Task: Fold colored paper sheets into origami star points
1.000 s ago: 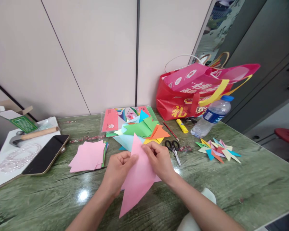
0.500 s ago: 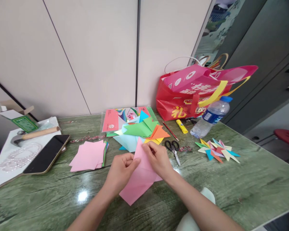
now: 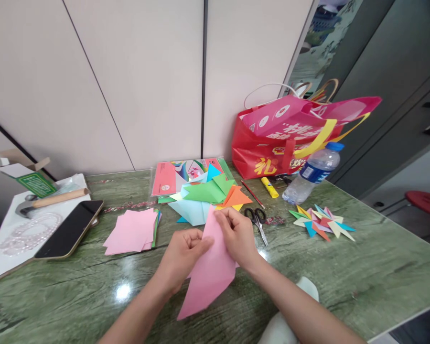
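Observation:
A folded sheet of pink paper (image 3: 213, 277) is held up between my two hands above the table. My left hand (image 3: 186, 253) pinches its left edge with thumb and fingers. Close to the paper's upper tip, my right hand (image 3: 236, 231) grips the right side, thumb in front. Behind the hands lies a heap of folded coloured paper (image 3: 208, 191) in green, light blue, orange and yellow. A stack of pink paper squares (image 3: 131, 231) rests to the left, with other colours under it. Black-handled scissors (image 3: 260, 222) lie just past my right hand.
On the right are a multicoloured paper star (image 3: 322, 222), a water bottle (image 3: 313, 174), a yellow glue stick (image 3: 270, 188), a red pencil (image 3: 252, 194) and a red bag (image 3: 261, 148). On the left are a phone (image 3: 71, 229), a hammer (image 3: 53, 200) and a green box (image 3: 37, 181).
The lower part of the pink paper has swung round and its bottom corner now hangs lower and further left. Both hands have shifted slightly right, still gripping it.

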Demonstrator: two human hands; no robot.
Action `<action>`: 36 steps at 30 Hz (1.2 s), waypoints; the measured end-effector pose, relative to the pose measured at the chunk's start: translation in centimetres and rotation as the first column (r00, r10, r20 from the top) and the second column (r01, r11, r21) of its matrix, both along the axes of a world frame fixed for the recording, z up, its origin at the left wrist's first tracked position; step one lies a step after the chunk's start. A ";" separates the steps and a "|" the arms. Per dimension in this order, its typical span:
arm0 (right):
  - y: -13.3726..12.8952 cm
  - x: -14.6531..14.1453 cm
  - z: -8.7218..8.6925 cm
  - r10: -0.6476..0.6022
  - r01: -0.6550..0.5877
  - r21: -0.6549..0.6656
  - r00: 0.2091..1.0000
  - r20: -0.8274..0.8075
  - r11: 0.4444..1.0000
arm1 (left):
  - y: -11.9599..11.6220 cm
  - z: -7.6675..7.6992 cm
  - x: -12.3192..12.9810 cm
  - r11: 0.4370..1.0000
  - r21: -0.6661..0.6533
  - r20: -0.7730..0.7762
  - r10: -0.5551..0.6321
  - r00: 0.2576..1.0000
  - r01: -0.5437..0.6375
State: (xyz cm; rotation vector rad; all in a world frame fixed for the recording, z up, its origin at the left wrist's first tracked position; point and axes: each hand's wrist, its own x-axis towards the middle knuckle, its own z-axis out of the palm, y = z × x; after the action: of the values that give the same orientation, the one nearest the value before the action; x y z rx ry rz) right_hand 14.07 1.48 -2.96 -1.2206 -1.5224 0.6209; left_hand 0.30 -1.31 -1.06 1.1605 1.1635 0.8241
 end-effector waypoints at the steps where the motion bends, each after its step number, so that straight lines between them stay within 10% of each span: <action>1: 0.1 0.0 0.0 0.003 -0.003 -0.012 1.000 -0.009 1.000 | 0.0 0.0 0.0 1.000 0.000 -0.001 -0.001 1.000 0.001; 36: 1.3 0.3 -0.6 0.082 -0.089 -0.129 0.995 -0.059 0.988 | 0.1 -0.6 -0.1 0.996 -0.045 0.065 -0.068 0.996 0.071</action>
State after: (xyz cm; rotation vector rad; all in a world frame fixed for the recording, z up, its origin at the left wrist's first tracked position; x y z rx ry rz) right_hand 14.32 2.74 -3.55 -1.2322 -1.5141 0.8154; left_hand 0.17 -1.22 -1.62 1.1218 1.0790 0.7709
